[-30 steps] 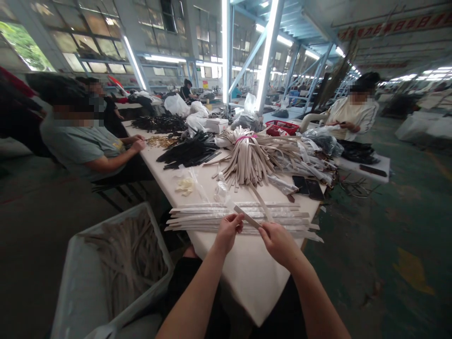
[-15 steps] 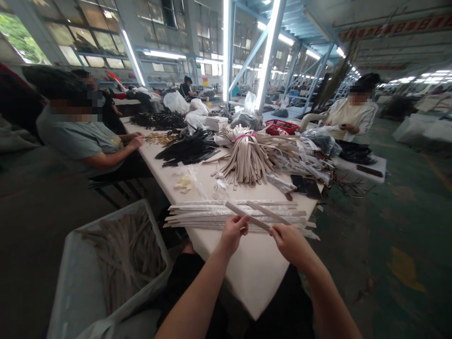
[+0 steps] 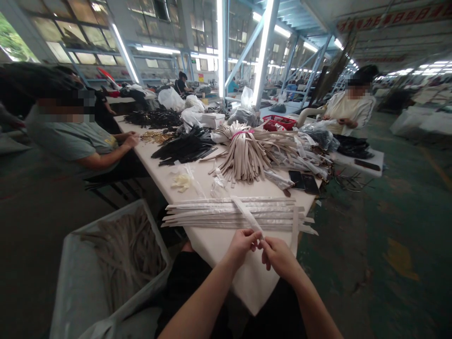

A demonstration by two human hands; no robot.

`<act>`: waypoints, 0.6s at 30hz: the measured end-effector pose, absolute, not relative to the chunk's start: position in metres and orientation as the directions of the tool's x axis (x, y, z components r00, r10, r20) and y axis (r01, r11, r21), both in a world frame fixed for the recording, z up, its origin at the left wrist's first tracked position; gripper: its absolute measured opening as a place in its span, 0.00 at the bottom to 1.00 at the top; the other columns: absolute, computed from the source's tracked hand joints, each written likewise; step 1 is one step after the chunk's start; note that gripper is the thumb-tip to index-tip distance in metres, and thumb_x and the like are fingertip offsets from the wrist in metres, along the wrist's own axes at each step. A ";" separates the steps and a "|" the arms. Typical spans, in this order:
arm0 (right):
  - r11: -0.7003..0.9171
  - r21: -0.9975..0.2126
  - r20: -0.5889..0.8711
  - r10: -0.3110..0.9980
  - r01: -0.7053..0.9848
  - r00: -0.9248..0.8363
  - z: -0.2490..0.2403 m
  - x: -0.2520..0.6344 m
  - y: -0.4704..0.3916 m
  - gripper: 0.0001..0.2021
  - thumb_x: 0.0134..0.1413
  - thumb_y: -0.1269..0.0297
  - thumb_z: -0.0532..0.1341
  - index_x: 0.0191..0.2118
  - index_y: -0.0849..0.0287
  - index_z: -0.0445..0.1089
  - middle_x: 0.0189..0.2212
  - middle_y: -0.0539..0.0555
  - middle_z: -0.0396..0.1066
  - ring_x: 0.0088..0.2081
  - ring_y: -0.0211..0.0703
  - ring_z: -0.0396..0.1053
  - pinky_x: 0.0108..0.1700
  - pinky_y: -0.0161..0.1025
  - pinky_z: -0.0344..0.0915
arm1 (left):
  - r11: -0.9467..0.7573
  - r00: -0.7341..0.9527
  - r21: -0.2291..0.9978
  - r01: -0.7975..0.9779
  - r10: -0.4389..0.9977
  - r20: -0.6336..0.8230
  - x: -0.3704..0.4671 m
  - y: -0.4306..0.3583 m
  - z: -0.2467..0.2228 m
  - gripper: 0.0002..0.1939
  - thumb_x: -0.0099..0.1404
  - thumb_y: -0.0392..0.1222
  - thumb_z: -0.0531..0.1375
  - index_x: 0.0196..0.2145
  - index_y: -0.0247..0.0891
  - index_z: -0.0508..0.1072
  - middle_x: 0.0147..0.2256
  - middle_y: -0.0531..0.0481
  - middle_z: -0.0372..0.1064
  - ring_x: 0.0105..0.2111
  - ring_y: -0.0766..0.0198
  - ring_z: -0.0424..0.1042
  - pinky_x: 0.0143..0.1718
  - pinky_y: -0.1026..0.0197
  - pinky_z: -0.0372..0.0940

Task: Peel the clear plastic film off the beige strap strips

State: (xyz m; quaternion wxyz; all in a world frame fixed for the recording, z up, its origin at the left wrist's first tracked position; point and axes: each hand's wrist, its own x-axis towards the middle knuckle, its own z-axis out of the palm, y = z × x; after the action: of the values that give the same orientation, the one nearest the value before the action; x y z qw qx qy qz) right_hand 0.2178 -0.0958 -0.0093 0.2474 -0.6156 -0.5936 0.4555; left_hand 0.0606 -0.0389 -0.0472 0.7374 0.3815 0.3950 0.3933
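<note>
Left hand (image 3: 244, 246) and right hand (image 3: 278, 255) close together, fingers pinching pale strip (image 3: 244, 212). Strip above surface (image 3: 215, 245), toward near corner, crossing row of flat strips (image 3: 201, 211) that overhangs left and right edges.

This is a busy factory workshop: tube lights (image 3: 126, 52) line blue steel framing (image 3: 244, 48), a red-lettered banner (image 3: 391, 20) hangs high up, several people (image 3: 90, 143) work at tables, and the worktop (image 3: 256, 285) carries pale strips (image 3: 245, 157) and black strips (image 3: 187, 147) in bulk, beside a large plastic bin (image 3: 63, 278)
</note>
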 end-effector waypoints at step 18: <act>-0.245 -0.893 -0.332 0.924 0.378 -0.187 -0.018 0.247 -0.121 0.22 0.62 0.45 0.53 0.35 0.61 0.70 0.25 0.54 0.75 0.23 0.42 0.73 0.28 0.36 0.64 | 0.408 0.314 0.886 -0.221 0.890 -0.332 0.076 -0.054 -0.049 0.23 0.50 0.57 0.71 0.25 0.31 0.75 0.19 0.51 0.64 0.18 0.71 0.59 0.21 0.64 0.52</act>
State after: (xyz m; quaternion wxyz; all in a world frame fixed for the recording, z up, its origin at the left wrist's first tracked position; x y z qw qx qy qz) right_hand 0.2468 -0.1215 -0.0175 0.2573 -0.5833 -0.5581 0.5311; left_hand 0.0758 -0.0542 -0.0487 0.7153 0.3812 0.4387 0.3880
